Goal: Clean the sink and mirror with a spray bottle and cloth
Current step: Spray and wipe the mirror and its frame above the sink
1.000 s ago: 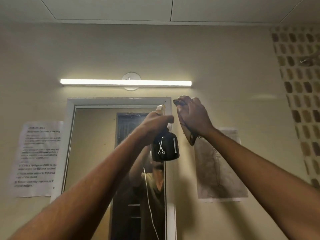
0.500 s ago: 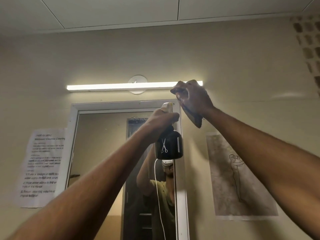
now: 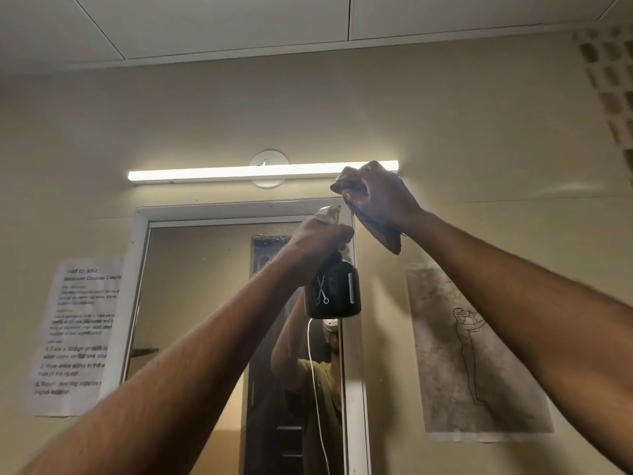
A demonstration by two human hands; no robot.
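A white-framed mirror (image 3: 198, 296) hangs on the beige wall in front of me. My left hand (image 3: 317, 236) is raised and grips the white head of a black spray bottle (image 3: 334, 291) with a scissors mark, held before the mirror's upper right part. My right hand (image 3: 378, 197) is shut on a dark brown cloth (image 3: 387, 236) at the top right corner of the mirror frame, just under the end of the light. The cloth's tail hangs below my wrist. The sink is out of view.
A lit tube light (image 3: 239, 173) runs above the mirror. A printed paper sheet (image 3: 77, 334) is stuck to the wall left of the frame, and a drawing of a figure (image 3: 476, 354) to its right. Patterned tiles (image 3: 613, 84) cover the far right wall.
My right hand with the cloth has risen from beside the frame's top right corner to just under the light. My left hand keeps the bottle up; the view has shifted.
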